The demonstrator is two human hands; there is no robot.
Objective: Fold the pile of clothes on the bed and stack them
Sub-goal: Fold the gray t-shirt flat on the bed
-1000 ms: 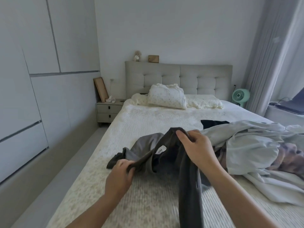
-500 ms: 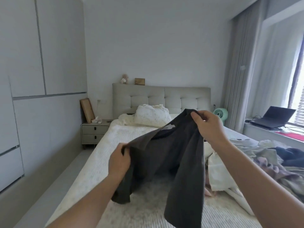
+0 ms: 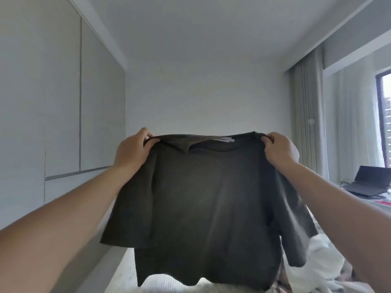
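Observation:
A dark grey T-shirt [image 3: 207,204] hangs spread out in the air in front of me, collar up, with a white label at the neckline. My left hand [image 3: 133,151] pinches its left shoulder and my right hand [image 3: 279,149] pinches its right shoulder. Both sleeves droop at the sides. The shirt hides most of the bed [image 3: 165,286]; only a pale strip shows below its hem. A bit of the pile of clothes [image 3: 323,263], white and light fabric, shows at the lower right beside my right forearm.
Tall grey wardrobe doors [image 3: 63,102] line the left wall, with floor between them and the bed. On the right, curtains [image 3: 304,115] frame a window, and an open laptop [image 3: 368,182] sits on a ledge.
Both hands have lifted the T-shirt from the bed up to head height and pulled its shoulders apart, so it now hangs flat. My view has tilted upward.

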